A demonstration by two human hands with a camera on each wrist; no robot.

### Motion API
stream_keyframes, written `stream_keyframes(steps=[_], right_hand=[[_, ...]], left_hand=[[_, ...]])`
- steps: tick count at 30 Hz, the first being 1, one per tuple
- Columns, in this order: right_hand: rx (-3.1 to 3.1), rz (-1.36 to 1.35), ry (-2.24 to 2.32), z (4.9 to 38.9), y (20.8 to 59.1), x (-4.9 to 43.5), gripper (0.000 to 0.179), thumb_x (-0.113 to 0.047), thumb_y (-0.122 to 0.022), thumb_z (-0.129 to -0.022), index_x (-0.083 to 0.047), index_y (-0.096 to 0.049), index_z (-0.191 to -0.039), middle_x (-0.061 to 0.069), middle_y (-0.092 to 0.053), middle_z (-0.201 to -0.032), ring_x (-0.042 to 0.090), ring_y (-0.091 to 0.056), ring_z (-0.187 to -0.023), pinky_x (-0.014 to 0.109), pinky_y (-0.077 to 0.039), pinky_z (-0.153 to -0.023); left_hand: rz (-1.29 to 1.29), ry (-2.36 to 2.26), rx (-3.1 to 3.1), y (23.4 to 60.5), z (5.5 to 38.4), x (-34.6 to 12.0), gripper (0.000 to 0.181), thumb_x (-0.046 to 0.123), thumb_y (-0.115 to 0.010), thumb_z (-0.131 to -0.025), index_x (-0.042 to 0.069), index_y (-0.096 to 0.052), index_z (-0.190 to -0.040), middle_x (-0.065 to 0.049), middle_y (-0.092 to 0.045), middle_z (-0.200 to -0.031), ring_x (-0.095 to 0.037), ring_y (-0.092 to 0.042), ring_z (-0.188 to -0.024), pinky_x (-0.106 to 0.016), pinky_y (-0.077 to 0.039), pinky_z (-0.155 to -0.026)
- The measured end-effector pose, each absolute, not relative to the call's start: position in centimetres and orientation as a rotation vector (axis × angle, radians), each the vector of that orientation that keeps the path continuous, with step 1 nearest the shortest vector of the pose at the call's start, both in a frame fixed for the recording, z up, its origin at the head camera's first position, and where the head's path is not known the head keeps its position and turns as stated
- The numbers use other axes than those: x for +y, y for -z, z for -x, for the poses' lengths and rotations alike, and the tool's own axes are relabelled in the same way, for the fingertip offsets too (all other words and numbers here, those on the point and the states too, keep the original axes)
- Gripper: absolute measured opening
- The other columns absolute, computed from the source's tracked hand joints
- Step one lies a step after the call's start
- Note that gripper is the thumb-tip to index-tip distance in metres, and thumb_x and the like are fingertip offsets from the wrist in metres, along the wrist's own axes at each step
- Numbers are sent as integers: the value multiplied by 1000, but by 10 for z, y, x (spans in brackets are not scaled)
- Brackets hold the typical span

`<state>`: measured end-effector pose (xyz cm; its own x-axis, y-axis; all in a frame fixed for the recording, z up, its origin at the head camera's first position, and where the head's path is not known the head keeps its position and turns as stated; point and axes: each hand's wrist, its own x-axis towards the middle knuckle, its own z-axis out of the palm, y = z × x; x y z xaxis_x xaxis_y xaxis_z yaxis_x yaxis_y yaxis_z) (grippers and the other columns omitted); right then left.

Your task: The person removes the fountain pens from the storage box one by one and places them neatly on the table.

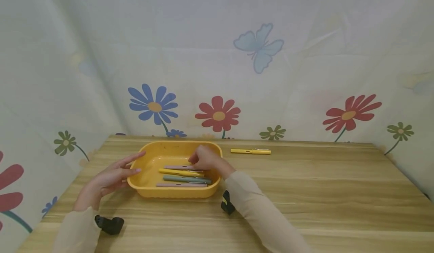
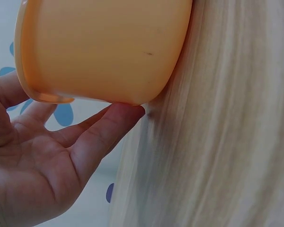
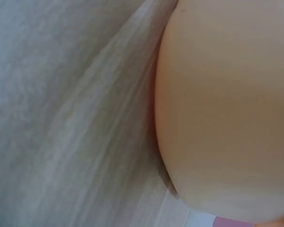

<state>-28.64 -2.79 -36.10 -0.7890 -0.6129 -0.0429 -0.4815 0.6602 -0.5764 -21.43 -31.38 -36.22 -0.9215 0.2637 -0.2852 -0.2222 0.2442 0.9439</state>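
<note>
A yellow plastic tray (image 1: 173, 192) stands on the table in the head view. My left hand (image 1: 112, 175) holds it at the left end, thumb and forefinger over the rim; the left wrist view shows other fingers (image 2: 104, 130) against its outer wall. Over the tray's right end reaches my right hand (image 1: 207, 158), its curled fingers at a pale purple pen (image 1: 176, 167), which they seem to pinch. Below that pen lie a yellow pen (image 1: 179, 172), a grey-green pen (image 1: 184, 179) and another pale purple pen (image 1: 179, 185). Only the tray's outside (image 3: 227, 104) fills the right wrist view.
Another yellow pen (image 1: 251, 151) lies on the wooden table (image 1: 322, 192) behind and right of the tray. A flower-printed cloth (image 1: 291, 91) hangs along the table's back edge. Black wrist devices (image 1: 112, 226) sit at both sleeves.
</note>
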Motion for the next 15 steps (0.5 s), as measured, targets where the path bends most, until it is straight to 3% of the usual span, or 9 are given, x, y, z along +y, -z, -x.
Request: stream_keyframes(steps=[15], right_hand=[[2715, 865, 674, 283, 363, -31, 19, -3, -67, -79, -5, -72, -98, 3, -68, -84, 13, -56, -72, 18, -49, -66]], left_hand=[[-27, -1698, 2157, 361, 214, -313, 67, 16, -52, -92, 17, -14, -147, -24, 2, -149, -44, -33, -124, -41, -48, -87]])
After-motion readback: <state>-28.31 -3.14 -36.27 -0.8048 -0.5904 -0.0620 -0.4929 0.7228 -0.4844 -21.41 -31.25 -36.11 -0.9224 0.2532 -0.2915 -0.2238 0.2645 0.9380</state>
